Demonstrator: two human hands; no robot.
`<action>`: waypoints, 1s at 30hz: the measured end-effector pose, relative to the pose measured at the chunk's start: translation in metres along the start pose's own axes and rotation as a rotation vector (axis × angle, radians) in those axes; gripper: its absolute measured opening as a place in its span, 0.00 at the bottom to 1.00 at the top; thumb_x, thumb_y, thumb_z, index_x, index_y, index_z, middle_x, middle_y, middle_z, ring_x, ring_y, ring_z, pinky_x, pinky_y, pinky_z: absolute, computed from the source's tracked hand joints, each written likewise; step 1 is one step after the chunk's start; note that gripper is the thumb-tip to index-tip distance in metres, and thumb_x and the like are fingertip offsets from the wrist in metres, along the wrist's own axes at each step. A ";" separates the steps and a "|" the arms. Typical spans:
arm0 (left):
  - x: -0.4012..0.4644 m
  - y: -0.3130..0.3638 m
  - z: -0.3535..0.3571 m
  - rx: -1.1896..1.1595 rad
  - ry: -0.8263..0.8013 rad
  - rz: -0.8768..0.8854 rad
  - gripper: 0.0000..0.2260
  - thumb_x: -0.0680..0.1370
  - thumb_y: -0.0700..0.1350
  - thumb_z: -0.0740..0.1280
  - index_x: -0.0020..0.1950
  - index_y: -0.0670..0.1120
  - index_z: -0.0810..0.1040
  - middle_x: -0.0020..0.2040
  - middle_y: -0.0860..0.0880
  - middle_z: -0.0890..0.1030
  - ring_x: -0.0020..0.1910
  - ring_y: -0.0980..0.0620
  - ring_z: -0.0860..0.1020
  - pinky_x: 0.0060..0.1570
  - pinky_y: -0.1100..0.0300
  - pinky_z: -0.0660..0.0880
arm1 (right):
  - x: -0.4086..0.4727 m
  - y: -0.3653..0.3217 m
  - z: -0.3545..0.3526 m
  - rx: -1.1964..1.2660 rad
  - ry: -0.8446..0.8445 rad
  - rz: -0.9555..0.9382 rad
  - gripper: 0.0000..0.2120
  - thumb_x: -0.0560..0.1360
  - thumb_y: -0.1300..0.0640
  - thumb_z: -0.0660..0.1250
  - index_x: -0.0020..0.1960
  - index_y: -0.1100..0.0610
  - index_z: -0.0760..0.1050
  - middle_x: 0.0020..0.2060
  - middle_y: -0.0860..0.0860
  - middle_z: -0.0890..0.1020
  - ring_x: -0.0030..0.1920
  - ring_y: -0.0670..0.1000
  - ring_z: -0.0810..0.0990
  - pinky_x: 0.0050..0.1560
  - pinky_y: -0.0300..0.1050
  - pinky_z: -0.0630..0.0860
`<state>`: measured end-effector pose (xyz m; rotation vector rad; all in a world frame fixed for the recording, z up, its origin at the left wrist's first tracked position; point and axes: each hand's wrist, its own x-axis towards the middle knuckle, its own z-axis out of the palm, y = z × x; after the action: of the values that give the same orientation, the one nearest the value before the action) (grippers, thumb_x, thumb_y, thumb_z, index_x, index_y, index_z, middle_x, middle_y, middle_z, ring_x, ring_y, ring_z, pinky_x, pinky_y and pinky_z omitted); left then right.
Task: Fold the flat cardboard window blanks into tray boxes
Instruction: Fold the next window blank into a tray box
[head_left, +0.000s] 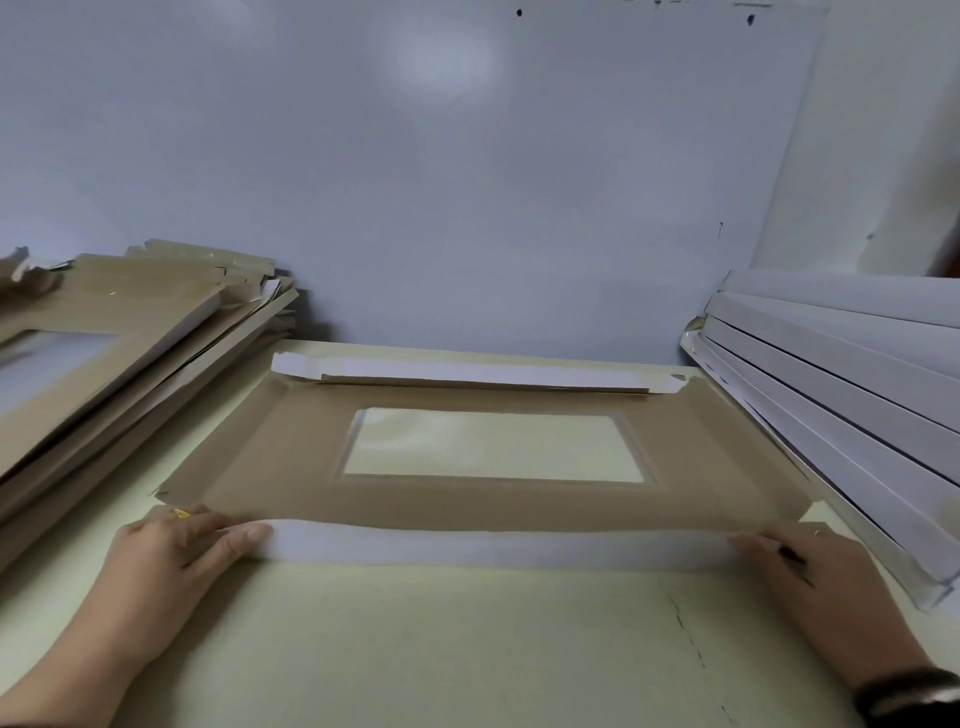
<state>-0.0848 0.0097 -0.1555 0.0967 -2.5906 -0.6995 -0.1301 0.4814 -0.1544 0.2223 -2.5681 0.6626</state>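
I have one brown flat cardboard blank with a clear rectangular window (483, 452) lying brown side up in the middle of the pale green desk (441, 639), its far edge close to the grey wall (467, 182). My hands are well apart, one at each end of the near long flap (493, 545), which is turned up so its white face shows. My left hand (182, 551) lies over the left end with fingers stretched along the white strip and the thumb tip pressing it; my right hand (800, 566) covers the right end, fingers mostly straight, and I cannot tell whether they curl under the edge.

I judge this blank to be early on: the far long flap (467, 375) is already folded over, white side up, and the near one is being creased. Both short ends still lie flat, so the side walls and corners remain to be raised.

To the left leans a thick, untidy stack of brown window blanks (130, 353), presumably still to fold. On the right a row of white long box shapes (841, 395) leans against the wall, probably finished trays, though I cannot confirm that. Both piles sit just beside the blank's ends, leaving little room to swing the short flaps up.
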 end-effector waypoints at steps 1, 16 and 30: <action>0.001 0.002 0.002 0.061 0.023 0.003 0.08 0.71 0.58 0.69 0.33 0.58 0.76 0.30 0.56 0.77 0.33 0.51 0.73 0.39 0.57 0.69 | 0.001 -0.003 0.001 -0.039 0.018 0.011 0.11 0.71 0.49 0.69 0.32 0.48 0.71 0.22 0.46 0.72 0.30 0.55 0.73 0.35 0.46 0.65; 0.004 0.022 0.014 0.589 0.042 0.014 0.08 0.66 0.49 0.74 0.38 0.46 0.80 0.27 0.47 0.77 0.34 0.39 0.76 0.52 0.45 0.63 | 0.011 -0.007 0.016 -0.496 -0.019 0.006 0.12 0.64 0.49 0.75 0.37 0.55 0.76 0.28 0.51 0.79 0.34 0.58 0.79 0.53 0.53 0.61; -0.008 0.111 0.088 0.007 -0.382 0.415 0.19 0.81 0.51 0.54 0.72 0.59 0.61 0.74 0.63 0.54 0.73 0.63 0.50 0.68 0.70 0.46 | 0.005 -0.099 0.071 -0.020 -0.487 -0.390 0.21 0.79 0.49 0.56 0.72 0.45 0.60 0.70 0.36 0.57 0.70 0.35 0.50 0.69 0.34 0.46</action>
<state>-0.1113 0.1477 -0.1715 -0.6111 -2.8311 -0.5957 -0.1372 0.3601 -0.1657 0.9527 -2.8517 0.4746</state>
